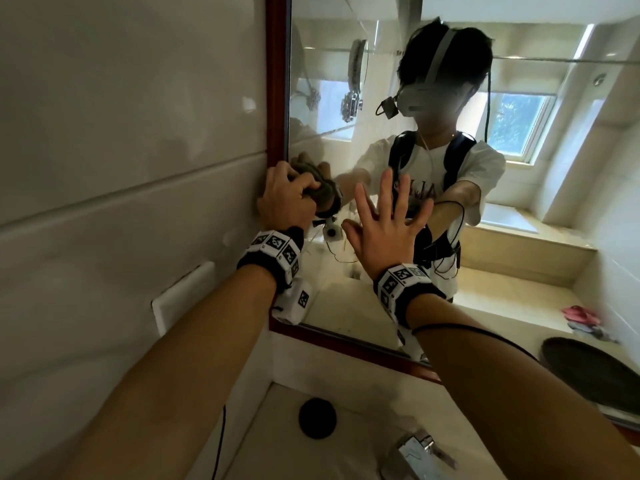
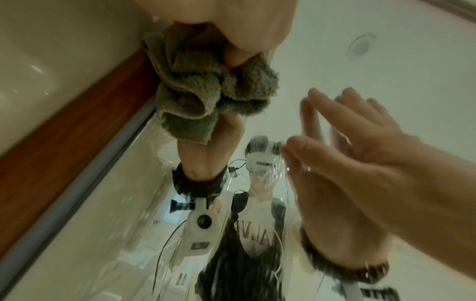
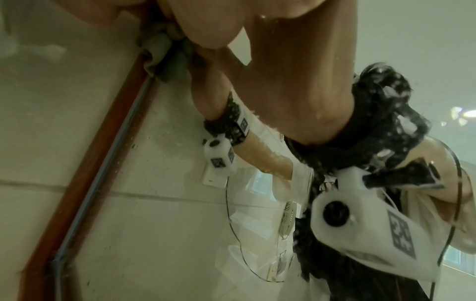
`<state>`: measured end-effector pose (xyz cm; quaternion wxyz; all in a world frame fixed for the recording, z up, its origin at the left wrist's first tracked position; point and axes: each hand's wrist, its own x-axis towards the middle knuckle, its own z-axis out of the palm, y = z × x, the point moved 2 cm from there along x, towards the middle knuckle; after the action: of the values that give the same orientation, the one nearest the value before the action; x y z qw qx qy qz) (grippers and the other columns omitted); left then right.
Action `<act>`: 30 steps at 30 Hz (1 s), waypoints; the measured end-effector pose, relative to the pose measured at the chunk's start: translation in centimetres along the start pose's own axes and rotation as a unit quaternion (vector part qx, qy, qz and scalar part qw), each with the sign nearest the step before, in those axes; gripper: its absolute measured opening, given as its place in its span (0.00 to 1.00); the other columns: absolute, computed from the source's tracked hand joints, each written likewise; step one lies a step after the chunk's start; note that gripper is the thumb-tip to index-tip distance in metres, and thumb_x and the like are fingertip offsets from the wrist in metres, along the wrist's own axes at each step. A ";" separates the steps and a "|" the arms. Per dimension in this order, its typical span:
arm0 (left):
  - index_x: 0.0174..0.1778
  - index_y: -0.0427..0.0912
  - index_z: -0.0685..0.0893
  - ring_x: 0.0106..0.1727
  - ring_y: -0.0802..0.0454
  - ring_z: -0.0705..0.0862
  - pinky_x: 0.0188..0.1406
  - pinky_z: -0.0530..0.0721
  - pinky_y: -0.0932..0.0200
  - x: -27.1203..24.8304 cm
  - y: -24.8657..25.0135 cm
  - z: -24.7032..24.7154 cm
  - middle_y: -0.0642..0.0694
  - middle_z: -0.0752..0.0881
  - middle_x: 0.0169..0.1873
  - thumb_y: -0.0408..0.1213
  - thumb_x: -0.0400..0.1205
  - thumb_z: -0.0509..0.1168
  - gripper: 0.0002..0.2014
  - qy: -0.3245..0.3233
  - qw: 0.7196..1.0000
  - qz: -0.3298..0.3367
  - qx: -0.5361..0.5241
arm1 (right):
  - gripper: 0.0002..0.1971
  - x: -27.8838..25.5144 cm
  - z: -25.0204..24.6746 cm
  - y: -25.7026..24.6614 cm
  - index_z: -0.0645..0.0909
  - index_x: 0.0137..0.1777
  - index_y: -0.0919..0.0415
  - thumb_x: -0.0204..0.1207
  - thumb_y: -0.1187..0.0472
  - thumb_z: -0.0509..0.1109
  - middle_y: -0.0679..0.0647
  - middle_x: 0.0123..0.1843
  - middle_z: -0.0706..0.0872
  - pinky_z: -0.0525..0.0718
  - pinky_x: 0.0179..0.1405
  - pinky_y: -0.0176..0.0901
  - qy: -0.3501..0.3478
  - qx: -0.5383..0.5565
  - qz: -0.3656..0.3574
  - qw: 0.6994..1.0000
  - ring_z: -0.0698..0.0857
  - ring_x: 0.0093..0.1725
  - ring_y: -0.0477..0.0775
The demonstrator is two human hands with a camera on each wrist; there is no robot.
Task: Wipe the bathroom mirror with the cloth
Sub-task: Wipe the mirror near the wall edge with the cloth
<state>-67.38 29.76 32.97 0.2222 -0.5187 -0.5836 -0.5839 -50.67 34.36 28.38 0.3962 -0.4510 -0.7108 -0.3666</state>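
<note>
Fingers of the left hand are curled tight round the cloth, bunched into a wad. Cloth sits at the mirror's left edge, touching the glass and right against the red-brown wooden frame, roughly mid-height. Right hand is spread flat, fingers straight, palm on the glass just beside the left hand; holds nothing, looks like bracing only.

Handling, my read:
- Cloth: grey-green terry, soft, light, no stiffness. Wadded like this it gives a small contact patch; flattening it under the palm would cover more per pass. Loose corner hangs below the fist in the left wrist view and could drag or streak.
- Probably damp: droplets show on the glass near the right hand in the wrist views, but blur makes that uncertain.
- Mirror: rigid, smooth, slippery when wet. Steady pressure is fine, and the braced palm may leave a print that needs wiping after.
- Grip: keep the bulk of the wad in the fist and press with finger pads, not knuckles.

Progress: wiping under way at the left edge, and most of the glass to the right and above likely still to cover. Below: pale counter with a tap.
</note>
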 end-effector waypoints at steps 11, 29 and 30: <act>0.27 0.43 0.83 0.41 0.40 0.79 0.22 0.72 0.58 -6.0 -2.5 1.2 0.44 0.78 0.35 0.32 0.72 0.70 0.08 -0.019 1.000 0.002 -0.004 | 0.34 -0.2 -0.1 -0.1 0.54 0.85 0.46 0.83 0.32 0.49 0.64 0.86 0.55 0.51 0.73 0.84 0.000 -0.008 -0.001 1.000 0.54 0.84 0.72; 0.31 0.46 0.83 0.53 0.40 0.77 0.45 0.81 0.41 -12.1 -4.0 1.7 0.48 0.71 0.45 0.27 0.74 0.69 0.10 -0.214 0.960 -0.178 -0.018 | 0.32 -0.4 -0.6 -0.2 0.56 0.85 0.45 0.83 0.34 0.51 0.63 0.85 0.58 0.53 0.73 0.84 -0.011 0.006 0.010 1.000 0.57 0.83 0.72; 0.30 0.48 0.83 0.53 0.41 0.78 0.45 0.82 0.41 -11.4 -3.3 1.5 0.47 0.73 0.46 0.27 0.74 0.70 0.11 -0.199 0.964 -0.174 -0.033 | 0.32 -0.5 -0.7 0.0 0.56 0.85 0.44 0.83 0.34 0.51 0.63 0.86 0.57 0.52 0.74 0.83 -0.019 0.011 0.009 1.000 0.56 0.84 0.71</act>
<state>-65.63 27.90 21.30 -0.0206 -0.5222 -0.6777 -0.5173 -50.33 33.56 28.29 0.3907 -0.4603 -0.7178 -0.3467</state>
